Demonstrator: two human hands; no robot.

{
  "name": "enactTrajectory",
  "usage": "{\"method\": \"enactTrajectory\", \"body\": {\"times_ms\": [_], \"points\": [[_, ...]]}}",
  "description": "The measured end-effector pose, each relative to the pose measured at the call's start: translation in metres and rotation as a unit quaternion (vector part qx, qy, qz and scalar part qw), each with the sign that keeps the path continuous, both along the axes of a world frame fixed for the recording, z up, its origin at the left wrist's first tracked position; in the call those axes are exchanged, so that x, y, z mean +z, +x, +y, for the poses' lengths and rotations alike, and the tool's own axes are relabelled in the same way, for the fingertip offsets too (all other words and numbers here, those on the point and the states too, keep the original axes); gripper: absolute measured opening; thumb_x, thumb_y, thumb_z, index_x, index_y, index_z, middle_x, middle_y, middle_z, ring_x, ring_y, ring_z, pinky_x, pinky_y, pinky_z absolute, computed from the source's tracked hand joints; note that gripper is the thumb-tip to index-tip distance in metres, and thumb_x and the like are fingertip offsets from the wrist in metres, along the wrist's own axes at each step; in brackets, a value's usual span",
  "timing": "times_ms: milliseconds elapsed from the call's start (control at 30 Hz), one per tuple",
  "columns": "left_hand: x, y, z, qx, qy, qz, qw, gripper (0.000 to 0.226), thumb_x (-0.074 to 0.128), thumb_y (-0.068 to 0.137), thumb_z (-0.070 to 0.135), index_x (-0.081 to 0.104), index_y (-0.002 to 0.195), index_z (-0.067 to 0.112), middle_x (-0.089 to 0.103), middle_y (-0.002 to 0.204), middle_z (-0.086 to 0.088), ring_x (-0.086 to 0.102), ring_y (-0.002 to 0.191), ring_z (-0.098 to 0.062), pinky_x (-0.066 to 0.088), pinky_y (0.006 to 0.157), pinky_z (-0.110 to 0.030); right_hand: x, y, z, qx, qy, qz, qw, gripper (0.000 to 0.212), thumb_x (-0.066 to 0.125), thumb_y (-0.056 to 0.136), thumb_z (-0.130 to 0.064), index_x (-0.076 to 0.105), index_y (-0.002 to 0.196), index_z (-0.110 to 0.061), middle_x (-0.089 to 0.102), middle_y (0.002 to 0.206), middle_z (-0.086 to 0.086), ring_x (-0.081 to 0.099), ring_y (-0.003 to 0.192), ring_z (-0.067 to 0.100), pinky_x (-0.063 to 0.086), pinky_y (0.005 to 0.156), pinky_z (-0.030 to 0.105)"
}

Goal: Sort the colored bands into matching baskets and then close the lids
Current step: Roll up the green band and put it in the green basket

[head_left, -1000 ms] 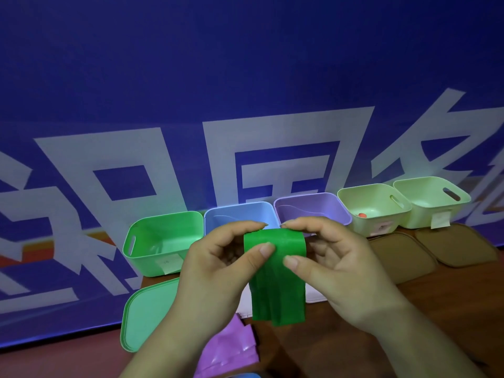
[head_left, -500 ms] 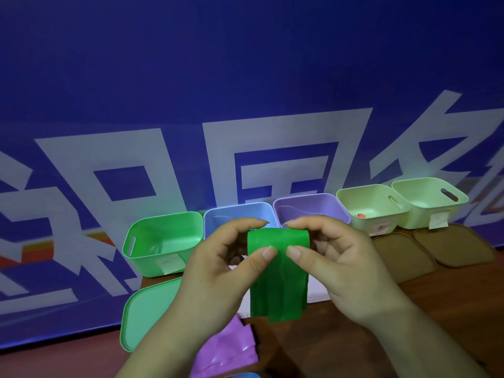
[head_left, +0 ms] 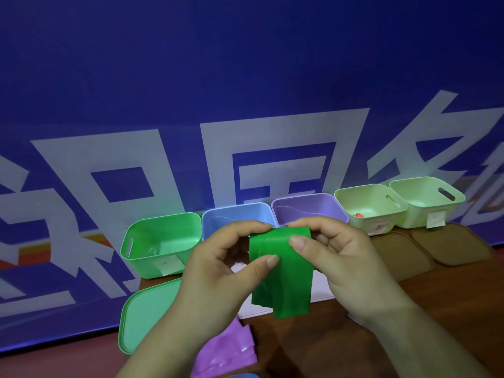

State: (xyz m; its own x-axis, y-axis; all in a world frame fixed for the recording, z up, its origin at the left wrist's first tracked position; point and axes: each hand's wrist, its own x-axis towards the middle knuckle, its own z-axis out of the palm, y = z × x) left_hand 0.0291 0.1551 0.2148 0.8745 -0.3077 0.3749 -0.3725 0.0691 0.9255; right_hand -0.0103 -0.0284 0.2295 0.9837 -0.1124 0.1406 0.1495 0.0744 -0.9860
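Note:
A folded green band [head_left: 283, 279] hangs between my hands above the table. My left hand [head_left: 218, 268] pinches its left edge with thumb and fingers. My right hand [head_left: 335, 257] pinches its top right, thumb on the front. Behind them stand a green basket [head_left: 161, 241], a blue basket [head_left: 234, 214] and a purple basket [head_left: 308, 205], all with their lids off. A green lid [head_left: 147, 315] lies in front of the green basket. A purple band [head_left: 226, 353] lies on the table below my left wrist.
Two pale green baskets [head_left: 368, 203] [head_left: 428, 197] stand at the right, the nearer one holding a small red item [head_left: 358, 214]. Two brown lids [head_left: 401, 255] [head_left: 452, 241] lie before them. A blue banner wall rises right behind the baskets. White paper [head_left: 321, 287] lies under the band.
The band's hanging end has risen a little as my hands fold it shorter; my left thumb has slid lower on its front. The baskets have not moved.

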Motion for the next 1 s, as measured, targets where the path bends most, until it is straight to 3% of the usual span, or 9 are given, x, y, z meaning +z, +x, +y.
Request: {"method": "enactTrajectory", "body": {"times_ms": [200, 367, 567, 700, 767, 900, 1000], "points": [[-0.0007, 0.0002, -0.0007, -0.003, -0.008, 0.025, 1.000, 0.035, 0.082, 0.071, 0.015, 0.073, 0.104, 0.026, 0.075, 0.099, 0.001, 0.072, 0.091, -0.019, 0.058, 0.080, -0.031, 0.0010, -0.0030, 0.0016, -0.001, -0.009, -0.006, 1.000, 0.036, 0.077, 0.073, -0.019, 0.069, 0.108, -0.015, 0.076, 0.097, 0.002, 0.072, 0.093, 0.014, 0.055, 0.077, 0.021], [0.0028, -0.0012, -0.0031, 0.003, -0.033, 0.046, 0.998, 0.029, 0.079, 0.074, 0.012, 0.072, 0.102, 0.014, 0.076, 0.092, -0.001, 0.071, 0.083, -0.015, 0.057, 0.073, -0.024, -0.0031, -0.0049, 0.0031, 0.012, -0.022, -0.028, 0.999, 0.037, 0.082, 0.075, -0.011, 0.070, 0.108, -0.023, 0.075, 0.102, 0.008, 0.072, 0.096, 0.024, 0.057, 0.080, 0.029], [0.0012, -0.0005, -0.0027, 0.013, -0.001, 0.038, 0.999, 0.023, 0.075, 0.077, 0.026, 0.072, 0.100, 0.027, 0.072, 0.087, -0.005, 0.067, 0.081, -0.023, 0.058, 0.072, -0.033, -0.0068, -0.0043, 0.0020, 0.001, -0.058, -0.042, 0.997, 0.036, 0.076, 0.074, -0.014, 0.072, 0.105, -0.031, 0.074, 0.103, 0.006, 0.071, 0.094, 0.025, 0.058, 0.083, 0.036], [-0.0026, 0.0012, -0.0013, 0.013, 0.037, 0.033, 0.999, 0.037, 0.072, 0.076, 0.047, 0.070, 0.109, 0.031, 0.062, 0.096, -0.026, 0.058, 0.090, -0.046, 0.052, 0.078, -0.061, -0.0067, -0.0043, 0.0023, 0.006, -0.036, -0.037, 0.999, 0.033, 0.077, 0.074, -0.013, 0.073, 0.103, -0.029, 0.074, 0.101, 0.008, 0.072, 0.091, 0.023, 0.058, 0.079, 0.031], [-0.0030, 0.0018, 0.0000, 0.002, 0.045, 0.033, 0.998, 0.041, 0.072, 0.076, 0.047, 0.068, 0.114, 0.032, 0.065, 0.102, -0.020, 0.060, 0.096, -0.042, 0.052, 0.084, -0.061, -0.0053, -0.0042, 0.0024, 0.008, -0.019, -0.032, 0.999, 0.031, 0.082, 0.075, -0.013, 0.073, 0.101, -0.027, 0.075, 0.097, 0.009, 0.073, 0.088, 0.021, 0.058, 0.075, 0.027], [-0.0016, 0.0004, -0.0007, -0.022, 0.030, 0.016, 0.999, 0.038, 0.076, 0.076, 0.032, 0.067, 0.113, 0.032, 0.072, 0.107, 0.001, 0.069, 0.099, -0.025, 0.057, 0.088, -0.051, -0.0034, -0.0036, 0.0009, 0.000, 0.004, -0.025, 1.000, 0.028, 0.074, 0.071, -0.015, 0.074, 0.098, -0.018, 0.076, 0.090, 0.007, 0.073, 0.083, 0.014, 0.056, 0.071, 0.022], [-0.0030, -0.0007, -0.0016, -0.010, 0.033, -0.015, 0.999, 0.035, 0.076, 0.076, 0.030, 0.068, 0.111, 0.034, 0.071, 0.110, 0.002, 0.068, 0.100, -0.028, 0.056, 0.085, -0.054, -0.0058, -0.0014, -0.0008, -0.004, -0.004, -0.027, 1.000, 0.024, 0.081, 0.076, -0.014, 0.075, 0.098, -0.020, 0.076, 0.092, 0.006, 0.072, 0.086, 0.013, 0.055, 0.072, 0.022]]}}
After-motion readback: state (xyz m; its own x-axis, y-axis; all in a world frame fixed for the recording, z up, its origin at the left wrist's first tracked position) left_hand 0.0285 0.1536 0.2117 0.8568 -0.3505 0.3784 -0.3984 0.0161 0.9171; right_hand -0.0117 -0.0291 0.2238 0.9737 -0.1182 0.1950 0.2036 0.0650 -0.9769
